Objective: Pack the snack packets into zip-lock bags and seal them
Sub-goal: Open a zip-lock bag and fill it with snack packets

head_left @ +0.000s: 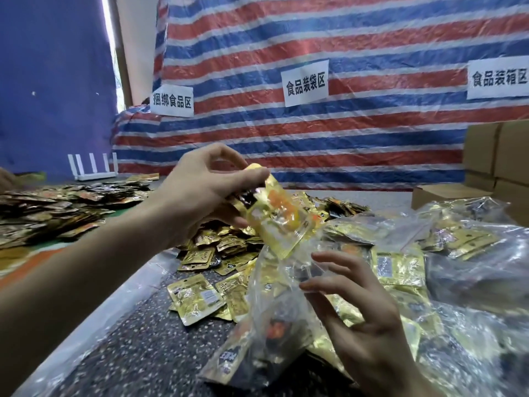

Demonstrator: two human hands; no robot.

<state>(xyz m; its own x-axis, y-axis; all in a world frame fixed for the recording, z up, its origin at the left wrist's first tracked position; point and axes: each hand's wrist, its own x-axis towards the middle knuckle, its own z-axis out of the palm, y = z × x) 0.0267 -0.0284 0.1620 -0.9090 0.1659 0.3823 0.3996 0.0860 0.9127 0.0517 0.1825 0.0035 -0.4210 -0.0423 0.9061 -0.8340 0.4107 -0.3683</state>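
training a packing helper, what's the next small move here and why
Probably lower the left hand so the gold packet it grips slides into the zip-lock bag: the packet's lower end sits at the bag's open mouth, which the right hand holds up.

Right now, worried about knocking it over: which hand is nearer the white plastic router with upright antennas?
Left. The left hand, gripping gold foil snack packets, is right of the router; the right hand, holding the clear zip-lock bag, is farther right and lower.
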